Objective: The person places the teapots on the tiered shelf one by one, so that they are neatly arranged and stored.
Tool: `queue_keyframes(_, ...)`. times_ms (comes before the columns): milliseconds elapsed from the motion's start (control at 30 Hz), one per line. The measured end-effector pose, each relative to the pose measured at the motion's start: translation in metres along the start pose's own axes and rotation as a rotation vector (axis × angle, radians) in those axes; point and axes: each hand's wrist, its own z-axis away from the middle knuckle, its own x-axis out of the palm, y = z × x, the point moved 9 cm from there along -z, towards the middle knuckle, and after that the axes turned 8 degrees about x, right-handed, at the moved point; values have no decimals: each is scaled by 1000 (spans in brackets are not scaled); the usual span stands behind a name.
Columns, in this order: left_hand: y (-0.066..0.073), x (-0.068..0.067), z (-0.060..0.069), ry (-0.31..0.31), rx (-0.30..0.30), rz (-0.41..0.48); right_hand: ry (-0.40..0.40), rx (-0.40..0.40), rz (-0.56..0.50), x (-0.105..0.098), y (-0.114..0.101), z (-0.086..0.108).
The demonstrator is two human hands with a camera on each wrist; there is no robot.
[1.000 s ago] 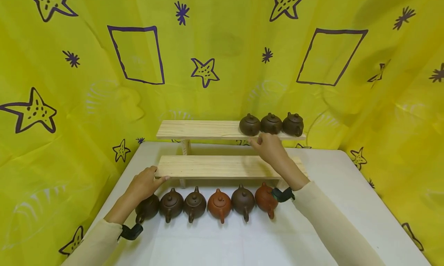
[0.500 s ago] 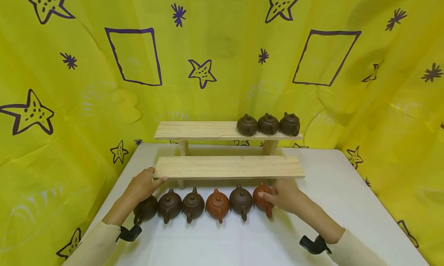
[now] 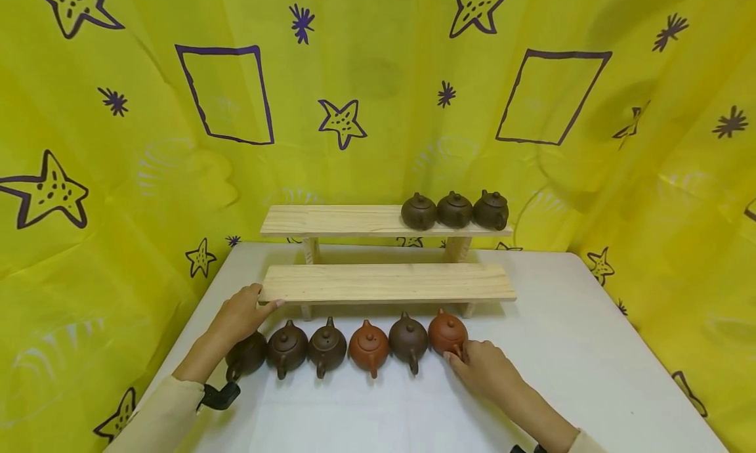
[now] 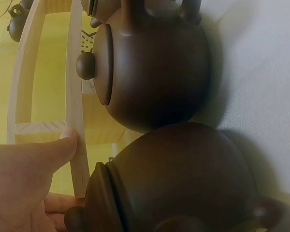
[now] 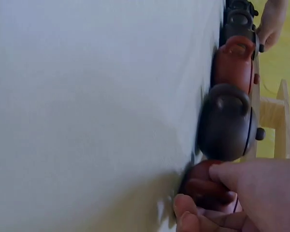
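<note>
My left hand (image 3: 237, 316) grips the left end of the lower board of a two-step wooden shelf (image 3: 384, 283). Its thumb lies on the board's front edge in the left wrist view, fingers partly hidden by a teapot. A dark brown teapot (image 3: 247, 356) stands beneath that hand. At the right end of the front row, my right hand (image 3: 491, 375) holds the handle of a reddish clay teapot (image 3: 447, 331) between thumb and fingers; the teapot stands upright on the table. Next to it is a dark teapot (image 3: 409, 338), then another reddish teapot (image 3: 369, 343).
Three dark teapots (image 3: 454, 210) sit at the right of the upper board (image 3: 331, 221). Two more dark ones, including a brown teapot (image 3: 287, 345), stand in the front row on the white table (image 3: 590, 361). A yellow patterned cloth (image 3: 378, 65) surrounds the table.
My right hand has come down from beside the upper board's teapots to the rightmost reddish teapot, then onto its handle. The left hand stays on the lower board.
</note>
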Motion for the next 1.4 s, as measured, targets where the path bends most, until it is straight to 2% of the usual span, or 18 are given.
queue_keyframes(433, 2, -2, 1, 2, 9, 3, 102, -12, -31, 11, 1, 10)
queue_keyframes(600, 0, -2, 1, 8, 9, -7, 123, -59, -14, 8, -2, 8)
queue_keyframes(733, 0, -2, 1, 7, 13, -11, 128, -63, -41, 1, -1, 10)
queue_keyframes(933, 2, -3, 1, -3, 12, -7, 141, -75, -106, -16, -4, 18)
queue_keyframes(1133, 1, -3, 0, -4, 5, -12, 178, -130, -155, -42, -23, 26)
queue_keyframes(1400, 1, -3, 0, 3, 11, -19, 244, -221, -162, -78, -63, 10)
